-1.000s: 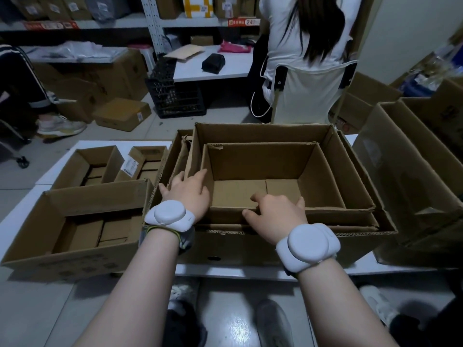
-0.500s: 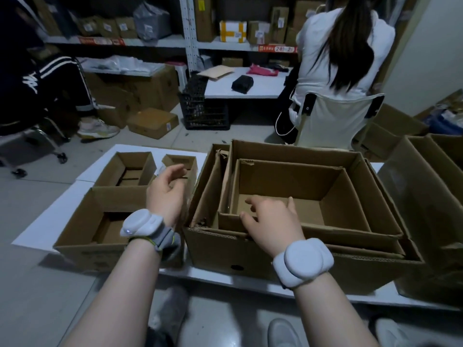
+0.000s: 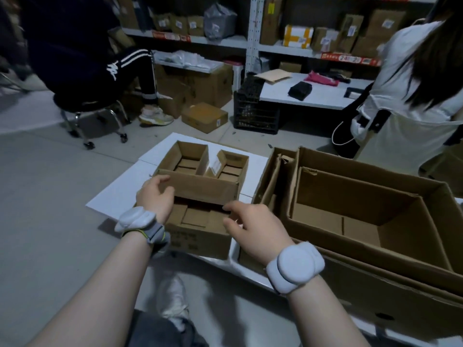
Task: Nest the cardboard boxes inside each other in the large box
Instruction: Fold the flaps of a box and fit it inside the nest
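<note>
On the white surface (image 3: 120, 194), the left hand (image 3: 155, 199) grips the medium box (image 3: 200, 221) at its far-left rim; the right hand (image 3: 253, 229) hovers half-open above it, holding nothing. The large box (image 3: 390, 306) contains nested boxes.

Seen from above: left hand (image 3: 156, 200) curled on the left end of a medium cardboard box (image 3: 200, 209), thumb inside its far wall. Right hand (image 3: 253, 227) spread just over the box's right side, fingers parted. Two small open boxes (image 3: 210, 162) behind it toward the white desk's (image 3: 117, 194) far edge. At right, large box (image 3: 375, 291) holding nested boxes (image 3: 363, 216).
</note>
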`<state>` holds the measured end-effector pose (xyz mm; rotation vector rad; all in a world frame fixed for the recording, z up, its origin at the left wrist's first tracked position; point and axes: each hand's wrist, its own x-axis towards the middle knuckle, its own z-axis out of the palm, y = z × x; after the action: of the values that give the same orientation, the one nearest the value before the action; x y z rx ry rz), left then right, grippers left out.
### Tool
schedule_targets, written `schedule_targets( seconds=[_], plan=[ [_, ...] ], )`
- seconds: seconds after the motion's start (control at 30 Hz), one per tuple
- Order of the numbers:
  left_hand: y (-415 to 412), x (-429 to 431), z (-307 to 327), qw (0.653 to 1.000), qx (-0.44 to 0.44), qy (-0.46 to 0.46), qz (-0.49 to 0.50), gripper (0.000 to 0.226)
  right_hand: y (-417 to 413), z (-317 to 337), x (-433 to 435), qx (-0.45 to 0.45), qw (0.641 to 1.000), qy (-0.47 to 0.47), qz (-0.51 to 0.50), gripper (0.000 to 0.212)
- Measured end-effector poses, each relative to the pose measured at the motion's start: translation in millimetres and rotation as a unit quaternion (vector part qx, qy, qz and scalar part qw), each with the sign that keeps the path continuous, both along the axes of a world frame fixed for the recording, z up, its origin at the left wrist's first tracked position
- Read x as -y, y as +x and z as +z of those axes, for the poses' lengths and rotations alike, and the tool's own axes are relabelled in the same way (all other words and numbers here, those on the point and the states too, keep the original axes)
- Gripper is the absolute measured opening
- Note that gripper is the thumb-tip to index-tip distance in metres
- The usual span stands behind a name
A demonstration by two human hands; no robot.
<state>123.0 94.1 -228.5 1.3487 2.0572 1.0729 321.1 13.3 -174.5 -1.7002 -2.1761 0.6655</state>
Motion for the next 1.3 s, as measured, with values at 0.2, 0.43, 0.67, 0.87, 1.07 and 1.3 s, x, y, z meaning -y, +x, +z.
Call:
schedule_targets(
  seconds=[0.2, 0.43, 0.67, 0.87, 1.07, 1.3],
  plan=[
    [-36.7, 3.3, -31.9, 0.991, 0.057, -0.007, 0.122, 0.061, -33.6, -37.3, -14.4, 0.045, 0.982, -0.176, 0.044, 0.054],
    [-59.5, 3.3, -54.7, 0.95, 0.104, -0.234, 0.178, 0.06, -48.2, -71.1, -25.8, 0.08, 0.964, -0.25, -0.037, 0.072],
    [-72.7, -18.4, -90.1, 0.91, 0.282, -0.274, 0.13, 0.076, -55.4, -99.7, -36.1, 0.088, 0.952, -0.272, -0.107, 0.068],
    [-77.6, -13.2, -98.8, 0.904, 0.279, -0.299, 0.124, 0.078, -52.2, -106.4, -35.3, 0.078, 0.948, -0.281, -0.129, 0.053],
    [-84.2, -11.3, -103.2, 0.9, 0.288, -0.303, 0.121, 0.039, -50.4, -110.1, -36.3, 0.068, 0.944, -0.293, -0.137, 0.039],
    [-65.7, 1.9, -88.1, 0.832, 0.427, -0.299, 0.189, 0.062, -50.7, -110.9, -29.1, 0.116, 0.94, -0.298, -0.119, 0.035]
  ],
)
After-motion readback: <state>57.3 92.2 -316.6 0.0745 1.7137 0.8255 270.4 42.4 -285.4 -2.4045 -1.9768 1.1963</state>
